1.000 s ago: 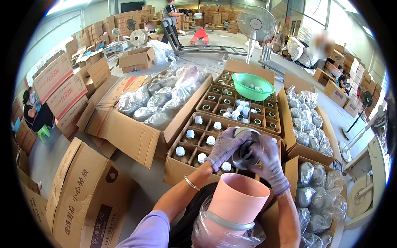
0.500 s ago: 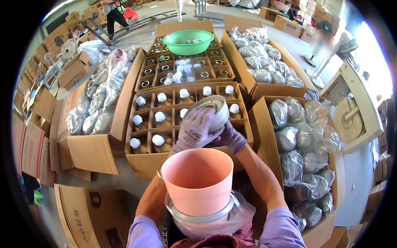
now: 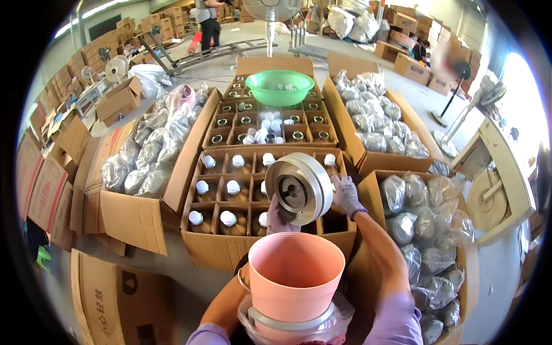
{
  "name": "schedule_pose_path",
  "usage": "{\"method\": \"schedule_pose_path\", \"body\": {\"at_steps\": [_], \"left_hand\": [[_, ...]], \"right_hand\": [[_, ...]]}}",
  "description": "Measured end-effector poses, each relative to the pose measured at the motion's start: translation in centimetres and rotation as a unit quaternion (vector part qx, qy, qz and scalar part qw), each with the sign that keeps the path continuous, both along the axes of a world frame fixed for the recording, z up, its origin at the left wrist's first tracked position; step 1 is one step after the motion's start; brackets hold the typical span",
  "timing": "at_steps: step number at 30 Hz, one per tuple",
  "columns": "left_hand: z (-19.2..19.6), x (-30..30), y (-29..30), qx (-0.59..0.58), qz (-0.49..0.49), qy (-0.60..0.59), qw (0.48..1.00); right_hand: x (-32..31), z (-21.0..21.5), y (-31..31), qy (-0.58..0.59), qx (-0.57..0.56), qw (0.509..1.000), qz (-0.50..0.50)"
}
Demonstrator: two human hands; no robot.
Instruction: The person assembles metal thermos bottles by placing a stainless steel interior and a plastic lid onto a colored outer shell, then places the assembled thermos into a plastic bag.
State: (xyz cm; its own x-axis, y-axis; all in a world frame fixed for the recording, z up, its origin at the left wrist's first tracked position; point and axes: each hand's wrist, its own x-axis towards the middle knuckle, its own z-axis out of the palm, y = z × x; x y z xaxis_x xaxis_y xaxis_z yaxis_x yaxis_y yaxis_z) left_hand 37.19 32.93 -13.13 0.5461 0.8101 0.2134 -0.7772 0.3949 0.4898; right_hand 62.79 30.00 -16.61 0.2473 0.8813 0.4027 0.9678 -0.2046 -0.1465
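Note:
My left hand props up a round silver-grey lid-like piece with a stepped rim and a recessed, slotted centre. The piece is tilted, its hollow face toward me, and hides most of that hand's fingers. To its right, my right hand reaches into the divided carton, fingers closed at the white cap of a bottle. Other brown bottles with white caps stand in the carton's cells. Close to me is a pink bucket with a grey band around its lower part and clear plastic bunched below.
Behind stands another divided carton holding metal-rimmed bottles and loose white caps, with a green basin above. Cartons of plastic-wrapped silver items flank me at left and right. Several fans and a walking person are farther back.
The silver-grey piece has turned its hollow face toward me. My right hand has left it and moved right to a bottle cap. The whole view has shifted.

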Motion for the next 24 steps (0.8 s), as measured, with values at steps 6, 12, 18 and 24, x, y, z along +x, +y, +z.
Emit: {"method": "schedule_pose_path", "body": {"at_steps": [6, 12, 18, 24], "left_hand": [[2.7, 1.3, -2.0, -0.163, -0.171, 0.086, 0.968], [7.1, 2.0, 0.7, -0.136, -0.347, -0.113, 0.921], [8.6, -0.9, 2.4, 0.105, -0.333, -0.233, 0.908], [5.3, -4.7, 1.9, 0.099, -0.217, -0.057, 0.969]], "right_hand": [[-4.1, 18.8, -6.2, -0.180, 0.127, 0.968, 0.119], [-11.7, 25.7, -8.2, -0.311, 0.231, 0.868, 0.311], [-14.4, 25.4, -8.2, -0.383, 0.158, 0.772, 0.483], [-12.5, 25.4, -9.2, -0.045, 0.148, 0.892, 0.425]]}}
